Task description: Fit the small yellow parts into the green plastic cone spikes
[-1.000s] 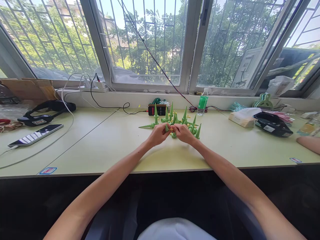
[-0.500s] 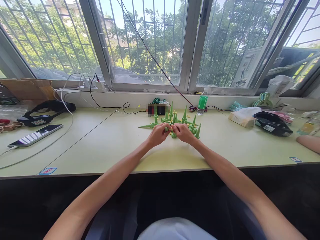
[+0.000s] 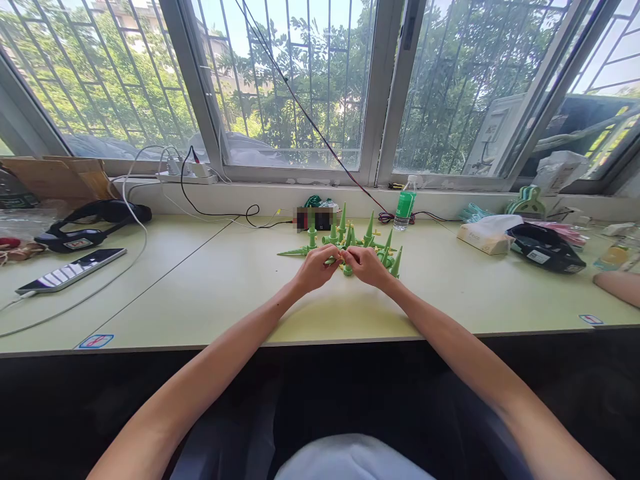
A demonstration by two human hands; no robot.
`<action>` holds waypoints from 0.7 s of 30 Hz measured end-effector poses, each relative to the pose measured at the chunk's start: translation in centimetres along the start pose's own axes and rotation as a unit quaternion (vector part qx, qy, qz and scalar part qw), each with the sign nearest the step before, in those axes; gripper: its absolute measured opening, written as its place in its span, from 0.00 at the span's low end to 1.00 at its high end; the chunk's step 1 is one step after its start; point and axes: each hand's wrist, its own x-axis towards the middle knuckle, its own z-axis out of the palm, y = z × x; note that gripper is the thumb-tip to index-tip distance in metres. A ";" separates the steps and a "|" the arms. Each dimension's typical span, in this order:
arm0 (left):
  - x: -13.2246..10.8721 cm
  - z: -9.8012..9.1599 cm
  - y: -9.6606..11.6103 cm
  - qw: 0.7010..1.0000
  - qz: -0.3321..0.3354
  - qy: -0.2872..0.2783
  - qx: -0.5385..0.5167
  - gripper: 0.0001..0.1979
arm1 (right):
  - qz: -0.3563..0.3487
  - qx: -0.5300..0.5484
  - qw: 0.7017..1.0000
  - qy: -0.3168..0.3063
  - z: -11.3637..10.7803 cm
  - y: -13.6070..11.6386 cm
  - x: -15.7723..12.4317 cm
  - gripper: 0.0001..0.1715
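Note:
Both hands meet over the table's middle, fingertips almost touching. My left hand (image 3: 318, 268) is closed on a green plastic plant watering spike, largely hidden by the fingers. My right hand (image 3: 367, 265) pinches at the same spot, where a small orange-yellow bit shows between the fingertips; what it grips is too small and covered to make out. Around and behind the hands are several more green watering spikes with small yellow valves. Some stand point up, like the tall spike (image 3: 369, 230); another spike (image 3: 294, 252) lies flat, pointing left.
Behind the spikes sit a dark box (image 3: 325, 220) and a water bottle (image 3: 405, 204). To the right are a tissue box (image 3: 483, 240), a black head strap (image 3: 545, 248) and another person's arm (image 3: 620, 285). At left lie a phone (image 3: 73, 271), cables and another black headset (image 3: 83, 237).
The hands hold nearly the same place. The fingertips have shifted slightly, and a small orange-yellow bit now shows between them.

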 end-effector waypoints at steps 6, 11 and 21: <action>0.0 -0.1 0.1 1.000 -0.012 -0.005 -0.001 0.06 | -0.003 -0.009 1.000 -0.001 0.1 0.2 0.0 0.24; 0.0 -0.1 0.4 1.000 -0.025 -0.004 -0.004 0.07 | -0.006 -0.008 1.000 -0.004 0.2 0.4 0.0 0.24; 0.1 -0.3 0.4 1.000 -0.016 -0.012 0.003 0.08 | -0.005 0.000 1.000 -0.008 0.2 0.3 0.0 0.25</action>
